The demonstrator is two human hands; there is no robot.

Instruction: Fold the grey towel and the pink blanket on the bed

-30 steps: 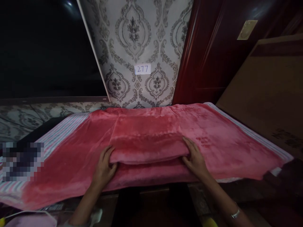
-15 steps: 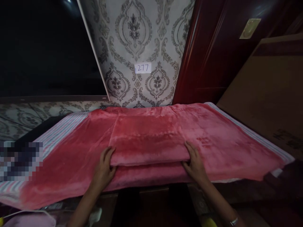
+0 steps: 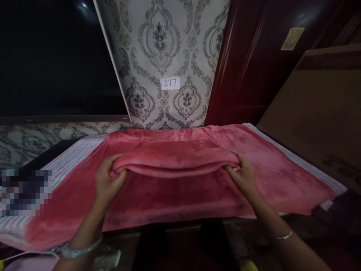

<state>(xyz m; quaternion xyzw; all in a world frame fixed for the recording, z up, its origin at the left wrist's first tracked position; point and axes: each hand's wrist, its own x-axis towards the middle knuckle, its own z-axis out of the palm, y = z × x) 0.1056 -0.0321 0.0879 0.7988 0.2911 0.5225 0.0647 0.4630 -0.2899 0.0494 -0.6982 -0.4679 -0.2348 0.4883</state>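
Observation:
A folded pink plush cloth (image 3: 175, 160) is lifted off a larger pink blanket (image 3: 175, 199) spread over a table. My left hand (image 3: 107, 182) grips the folded cloth's left end, fingers curled round its edge. At the cloth's right end my right hand (image 3: 244, 173) is closed on it the same way. The cloth sags a little between my two hands. Bracelets show on both wrists.
A striped sheet (image 3: 73, 156) shows under the pink blanket at both sides. Patterned wallpaper with a paper label "277" (image 3: 170, 83) stands behind. A dark red door (image 3: 254, 67) and a brown cardboard panel (image 3: 318, 113) are at the right.
Both hands have closed on the folded cloth's near edge and raised it up and away from me, off the blanket.

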